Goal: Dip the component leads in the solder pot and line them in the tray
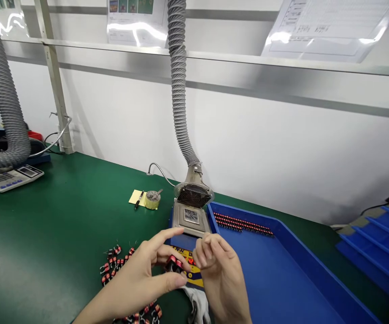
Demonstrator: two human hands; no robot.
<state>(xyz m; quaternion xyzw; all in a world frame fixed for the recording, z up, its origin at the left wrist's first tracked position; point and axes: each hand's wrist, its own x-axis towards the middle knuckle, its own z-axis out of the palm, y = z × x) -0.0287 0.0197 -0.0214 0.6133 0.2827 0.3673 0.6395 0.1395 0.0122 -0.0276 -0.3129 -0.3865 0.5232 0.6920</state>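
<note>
My left hand [143, 276] pinches a small red-and-black coil part [174, 263] between thumb and fingers, with the index finger stretched out above it. My right hand [219, 270] is curled close beside it, fingertips bunched at the same part; what they hold is hidden. Both hands hover just in front of a blue solder pot [191, 218] with a square metal bath on top. Several more red coil parts [113, 263] lie loose on the green mat to the left.
A grey fume hose with a fan hood [193, 194] hangs over the pot. A blue tray [282, 274] with a row of red parts [243, 223] lies at the right. A tape roll [152, 200], pen and yellow note sit behind; a calculator [12, 177] at far left.
</note>
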